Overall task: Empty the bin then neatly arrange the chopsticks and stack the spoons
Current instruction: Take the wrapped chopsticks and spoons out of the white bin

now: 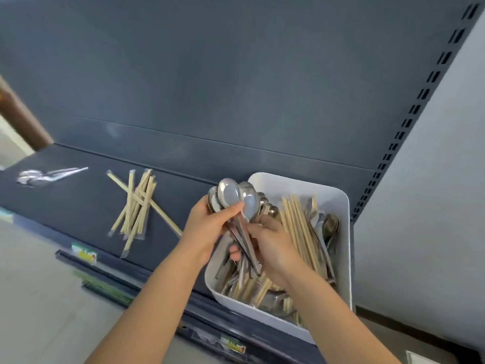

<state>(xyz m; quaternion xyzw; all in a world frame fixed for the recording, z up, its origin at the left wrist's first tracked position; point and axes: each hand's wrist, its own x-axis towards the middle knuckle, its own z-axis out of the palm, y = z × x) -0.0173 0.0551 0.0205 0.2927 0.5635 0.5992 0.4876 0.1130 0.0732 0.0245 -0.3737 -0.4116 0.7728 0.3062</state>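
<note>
Both hands grip one spoon bundle (234, 197) over the white bin (301, 181): left hand (210, 227) curls round the necks, right hand (271, 245) round the handles. The bin sits on the dark shelf (78, 198), holding binned chopsticks (299, 228). Loose chopsticks (136, 206) and a spoon pile (43, 176) lie further left.

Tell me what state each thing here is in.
Bin: partly full, spoons and chopsticks mixed.
Spoon bunch: lifted, bowls fanned.
Left hand: grips spoon bunch.
Right hand: grips its handles.
Shelf chopsticks: loose, crossed pile.
Shelf spoons: lying together, blurred.
</note>
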